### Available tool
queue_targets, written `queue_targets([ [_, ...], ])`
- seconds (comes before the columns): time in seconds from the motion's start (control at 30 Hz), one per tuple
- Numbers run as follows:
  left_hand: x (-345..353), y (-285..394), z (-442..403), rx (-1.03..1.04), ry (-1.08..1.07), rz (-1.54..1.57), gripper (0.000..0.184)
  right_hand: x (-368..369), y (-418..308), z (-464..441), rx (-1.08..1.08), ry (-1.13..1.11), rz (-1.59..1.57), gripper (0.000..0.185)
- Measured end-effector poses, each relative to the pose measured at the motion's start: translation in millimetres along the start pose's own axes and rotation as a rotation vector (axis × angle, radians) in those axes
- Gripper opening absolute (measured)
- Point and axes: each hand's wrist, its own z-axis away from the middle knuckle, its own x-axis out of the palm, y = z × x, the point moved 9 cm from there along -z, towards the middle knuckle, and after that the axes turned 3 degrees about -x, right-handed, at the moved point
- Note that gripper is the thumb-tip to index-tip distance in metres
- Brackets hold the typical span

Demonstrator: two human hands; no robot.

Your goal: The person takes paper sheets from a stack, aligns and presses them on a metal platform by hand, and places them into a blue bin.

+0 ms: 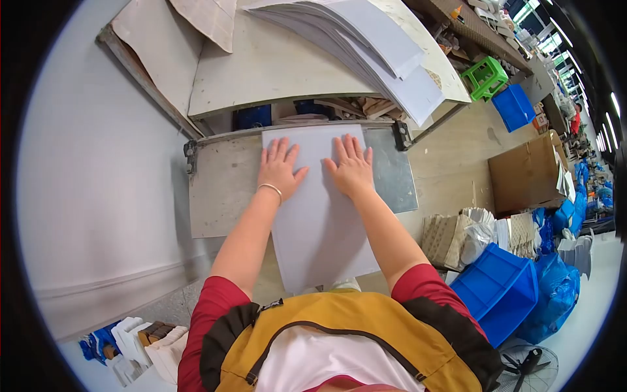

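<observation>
One pale sheet [320, 228] is laid lengthwise across a low plate [225, 183], with its near end extended past the plate's front edge toward the body. The left hand [279, 166] is rested flat near the sheet's far left edge, opened, with fingers slightly spread; nothing is gripped. The right hand [351, 166] is rested likewise near the far right edge, opened and gripping nothing. A bracelet [273, 189] is worn on the left wrist. Further sheets [366, 52] are piled on the worktop [261, 72] beyond.
</observation>
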Motion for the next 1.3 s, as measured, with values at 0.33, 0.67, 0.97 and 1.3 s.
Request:
queue_targets([
  [0.33,-8.8,-8.3,-1.6,-0.096,-0.133,-0.034,0.066,0.1,-10.7,-4.8,0.007,-0.052,0.004,0.066],
  [0.67,-2.3,-10.5,1.3,-0.095,-0.035,-0.013,0.070,-5.5,-12.5,-2.4,0.024,-0.063,-0.001,0.066],
  [0.97,-22.1,-8.4,9.3,-0.117,0.148,0.017,0.059,-6.0,-11.3,-2.2,0.014,-0.044,-0.022,0.065],
  [1.3,-21.3,-7.2,8.8,-0.091,0.195,-0.005,0.056,-8.7,-10.6,2.7,-0.056,0.119,-0.041,0.054],
])
